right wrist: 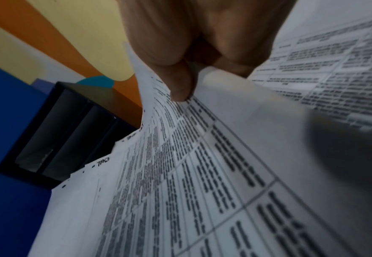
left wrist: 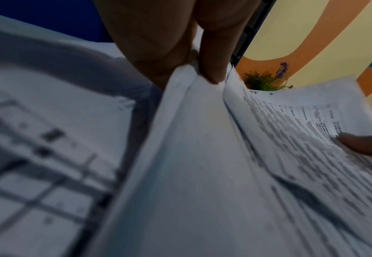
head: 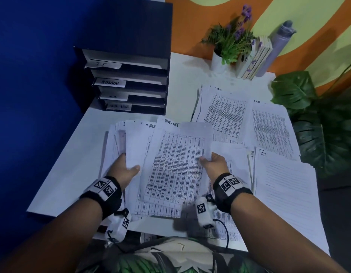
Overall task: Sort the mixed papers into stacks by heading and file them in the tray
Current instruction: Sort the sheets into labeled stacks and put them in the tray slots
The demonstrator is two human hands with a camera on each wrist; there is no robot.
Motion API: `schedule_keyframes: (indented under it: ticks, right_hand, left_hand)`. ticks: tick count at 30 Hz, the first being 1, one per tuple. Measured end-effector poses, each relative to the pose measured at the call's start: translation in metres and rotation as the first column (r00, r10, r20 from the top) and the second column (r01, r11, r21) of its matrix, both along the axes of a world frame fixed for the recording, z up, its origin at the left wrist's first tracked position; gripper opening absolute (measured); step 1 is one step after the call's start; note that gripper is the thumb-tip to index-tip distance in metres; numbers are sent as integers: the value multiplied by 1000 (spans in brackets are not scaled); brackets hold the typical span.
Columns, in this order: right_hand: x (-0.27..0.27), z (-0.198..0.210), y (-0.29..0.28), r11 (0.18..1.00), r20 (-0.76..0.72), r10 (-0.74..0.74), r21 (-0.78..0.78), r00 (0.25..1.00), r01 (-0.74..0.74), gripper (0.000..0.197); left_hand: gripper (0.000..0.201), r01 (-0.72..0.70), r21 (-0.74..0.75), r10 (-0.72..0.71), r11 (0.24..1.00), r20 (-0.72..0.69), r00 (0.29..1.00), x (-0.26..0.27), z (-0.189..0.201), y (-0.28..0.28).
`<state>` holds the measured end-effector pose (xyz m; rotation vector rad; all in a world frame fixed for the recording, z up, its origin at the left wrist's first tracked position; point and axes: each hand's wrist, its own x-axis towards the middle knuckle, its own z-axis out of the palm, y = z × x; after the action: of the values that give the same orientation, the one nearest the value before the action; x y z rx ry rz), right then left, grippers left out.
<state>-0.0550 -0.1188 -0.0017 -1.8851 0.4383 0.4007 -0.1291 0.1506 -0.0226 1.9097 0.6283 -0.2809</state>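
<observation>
Both hands, left hand (head: 125, 168) and right hand (head: 212, 160), pinch the Task List sheets (head: 174, 166) by their side edges, likely squaring them for the tray (head: 129, 79) far left

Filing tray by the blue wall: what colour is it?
Black filing tray with white slot labels; clearest in the head view.

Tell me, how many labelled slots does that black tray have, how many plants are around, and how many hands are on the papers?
Labelled slots in the black tray: 4 (IT, ADMIN, one unreadable, TASK LIST)
Plants: 2, the lavender pot and the big-leafed plant
Hands holding papers: 2, left hand, right hand
Total: 8
</observation>
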Motion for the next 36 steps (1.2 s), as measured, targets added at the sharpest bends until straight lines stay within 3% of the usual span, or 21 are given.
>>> schedule_keyframes:
  ticks: [5,10,15,18,22,32,36]
  right_hand:
    - [5,-14,-20,993,-13,-2,-120,1000,1,14]
    - [5,-19,-26,998,-23,34,-59,999,-35,9]
    - [8,-25,-25,999,1,4,-54,1000,-4,13]
    - [11,-27,-31,999,27,-38,-34,999,39,34]
    - [14,-27,-34,999,22,-28,-27,999,29,16]
    - [11,-21,-25,972,-73,-71,219,995,85,13]
    - [11,-19,-30,951,-81,-109,283,991,127,39]
  left_hand:
    - [40,-47,84,48,995,-2,999,-1,-4,0]
    - [46,-116,70,114,991,35,993,-2,-3,-5]
    - [32,-211,78,205,974,79,976,2,0,-12]
    - [31,-219,81,213,972,75,974,2,-3,-9]
    - [35,-211,32,208,977,75,975,2,-1,-9]
    - [30,-173,-39,176,984,105,979,6,2,-21]
    - [30,-163,-100,171,981,73,983,9,-2,-27]
